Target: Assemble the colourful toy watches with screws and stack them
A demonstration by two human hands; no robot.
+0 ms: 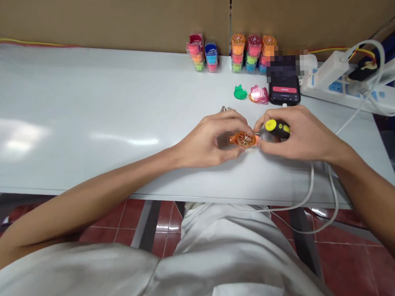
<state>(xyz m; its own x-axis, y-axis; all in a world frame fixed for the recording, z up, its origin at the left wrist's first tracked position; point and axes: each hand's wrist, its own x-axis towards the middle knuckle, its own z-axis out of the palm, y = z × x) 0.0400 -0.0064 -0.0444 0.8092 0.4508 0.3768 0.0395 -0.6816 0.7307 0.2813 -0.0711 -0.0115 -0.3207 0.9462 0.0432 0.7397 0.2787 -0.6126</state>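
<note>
From afar I see the left hand (203, 141) pinching the orange watch (246, 139) between its fingers (231, 125), while the right hand (300, 133) grips a yellow-and-black tool (283, 130) at the watch's right end. A white cable (312, 177) passes beneath the right wrist. Beyond on the desk (118, 112) lie a green piece (240, 93), a pink piece (258, 95) and a phone (284, 95), its top pixelated. I cannot make out the tool's tip; the left hand partly hides a metallic object (224, 108).

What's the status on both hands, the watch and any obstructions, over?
Left grip on orange watch, dial up. Right grip holding yellow-and-black tool, metal end at watch. Possible snag: white cable beside right forearm.
</note>
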